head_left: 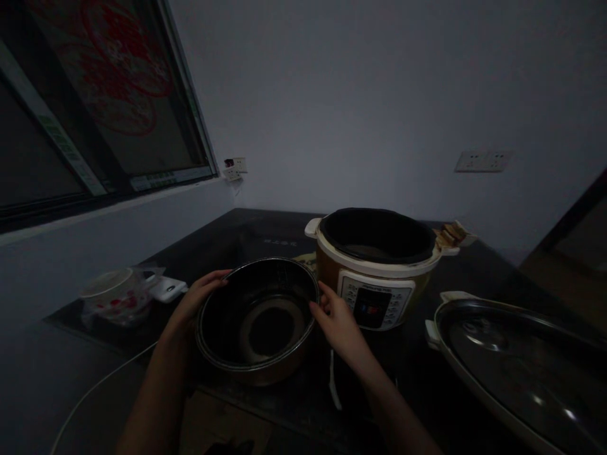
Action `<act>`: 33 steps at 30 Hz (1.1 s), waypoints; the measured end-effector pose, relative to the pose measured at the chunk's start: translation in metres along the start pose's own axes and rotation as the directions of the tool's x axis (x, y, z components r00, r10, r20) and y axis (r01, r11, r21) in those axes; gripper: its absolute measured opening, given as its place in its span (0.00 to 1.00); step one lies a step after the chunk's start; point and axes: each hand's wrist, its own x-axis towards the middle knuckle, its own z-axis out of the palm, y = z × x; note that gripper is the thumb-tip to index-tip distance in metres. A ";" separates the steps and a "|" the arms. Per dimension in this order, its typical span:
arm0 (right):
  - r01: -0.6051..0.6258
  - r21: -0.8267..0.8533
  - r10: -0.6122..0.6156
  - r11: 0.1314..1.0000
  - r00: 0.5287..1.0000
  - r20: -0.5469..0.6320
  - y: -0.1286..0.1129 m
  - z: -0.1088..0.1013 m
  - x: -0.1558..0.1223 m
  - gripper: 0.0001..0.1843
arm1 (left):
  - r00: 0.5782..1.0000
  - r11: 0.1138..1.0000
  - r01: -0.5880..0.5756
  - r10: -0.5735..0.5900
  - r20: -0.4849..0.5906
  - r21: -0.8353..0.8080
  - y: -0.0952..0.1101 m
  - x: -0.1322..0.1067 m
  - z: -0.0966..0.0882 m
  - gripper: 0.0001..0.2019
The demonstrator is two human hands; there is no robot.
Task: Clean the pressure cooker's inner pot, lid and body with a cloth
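Observation:
A dark metal inner pot [258,316] is held over the dark countertop [246,234], tilted so that its inside faces me. My left hand [196,300] grips its left rim, and my right hand [334,319] grips its right rim. Right behind it stands an open electric cooker [377,265] with a white rim and a button panel on its front; the cooker's cavity is dark.
A large oval lidded pan [516,366] lies at the right. A plastic-wrapped bowl [116,294] and a white phone-like object [167,289] sit at the left by the wall. A white cable [95,385] runs along the counter. A window [95,95] is at upper left.

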 end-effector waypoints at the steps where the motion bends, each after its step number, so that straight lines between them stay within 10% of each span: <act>1: 0.002 0.014 -0.002 1.000 1.000 -0.004 -0.001 0.000 0.000 0.24 | 1.000 1.000 0.002 -0.002 -0.001 0.005 0.000 0.000 0.000 0.23; 11: -0.054 0.260 0.051 0.964 0.999 0.019 0.007 -0.008 -0.019 0.33 | 0.976 0.985 -0.128 0.146 -0.162 0.116 0.010 -0.004 0.000 0.22; 16: -0.036 0.209 0.030 0.977 0.999 0.028 0.018 -0.038 -0.050 0.22 | 0.825 0.879 -0.360 0.457 -0.332 0.314 0.032 -0.053 0.025 0.14; 19: 0.011 0.045 -0.009 0.999 0.998 -0.062 0.028 -0.058 -0.071 0.17 | 0.716 0.645 -0.469 0.677 -0.167 0.604 0.036 -0.101 0.057 0.10; 22: 0.007 -0.136 -0.023 0.991 0.993 -0.112 0.042 -0.074 -0.092 0.15 | 0.652 0.529 -0.685 0.752 0.099 0.501 0.028 -0.144 0.097 0.08; 26: -0.054 -0.361 -0.008 0.931 0.986 -0.168 0.066 -0.091 -0.112 0.15 | 0.573 0.654 -0.725 0.402 0.714 0.214 -0.005 -0.165 0.155 0.15; 33: -0.178 -0.599 0.072 0.781 0.978 -0.197 0.087 -0.096 -0.125 0.15 | 0.794 0.745 -0.525 0.254 0.552 0.411 -0.096 -0.125 0.207 0.20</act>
